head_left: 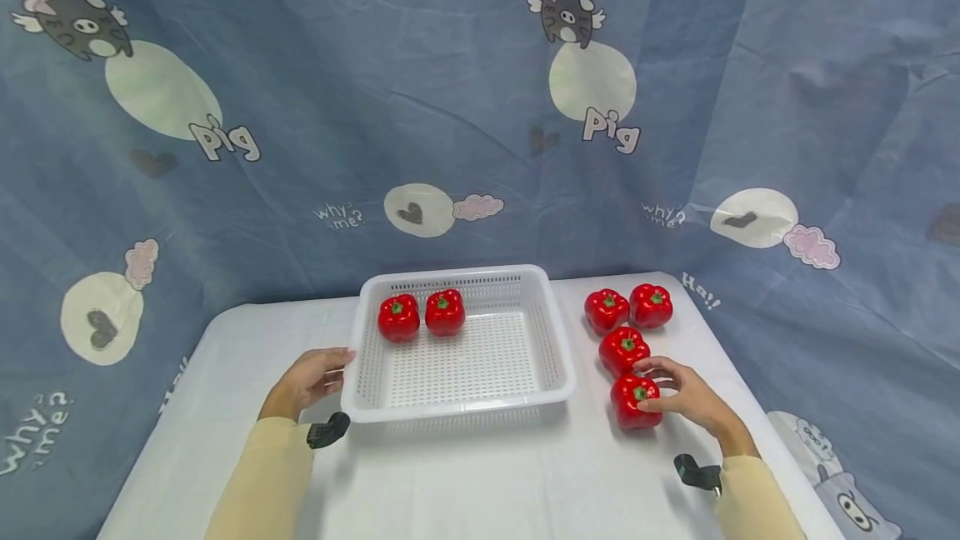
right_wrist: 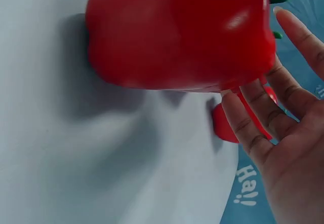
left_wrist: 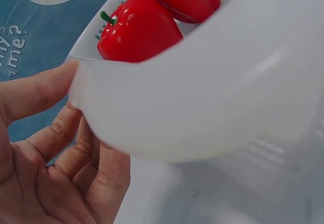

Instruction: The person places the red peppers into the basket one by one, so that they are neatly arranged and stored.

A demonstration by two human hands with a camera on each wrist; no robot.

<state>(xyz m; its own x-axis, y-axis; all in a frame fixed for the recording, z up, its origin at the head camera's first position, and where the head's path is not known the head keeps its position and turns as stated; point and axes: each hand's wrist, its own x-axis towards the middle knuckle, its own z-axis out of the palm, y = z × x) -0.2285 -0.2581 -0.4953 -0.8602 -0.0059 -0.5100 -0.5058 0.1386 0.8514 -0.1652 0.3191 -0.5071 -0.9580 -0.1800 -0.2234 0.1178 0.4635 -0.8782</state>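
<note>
A white plastic basket (head_left: 457, 412) stands on the table with two red bell peppers (head_left: 399, 317) in its back left part. My left hand (head_left: 315, 377) pinches the basket's left rim (left_wrist: 152, 107), thumb above and fingers below. To the right of the basket, my right hand (head_left: 686, 394) is spread loosely at the nearest red bell pepper (head_left: 628, 401). In the right wrist view, fairly straight fingers (right_wrist: 248, 127) lie beside that pepper (right_wrist: 177, 36). Whether they press on it, I cannot tell.
Several red bell peppers (head_left: 624, 348) form a group to the right of the basket, including a pair (head_left: 651, 306) at the back. The white table (head_left: 450, 482) meets a blue patterned cloth (head_left: 480, 107) behind it.
</note>
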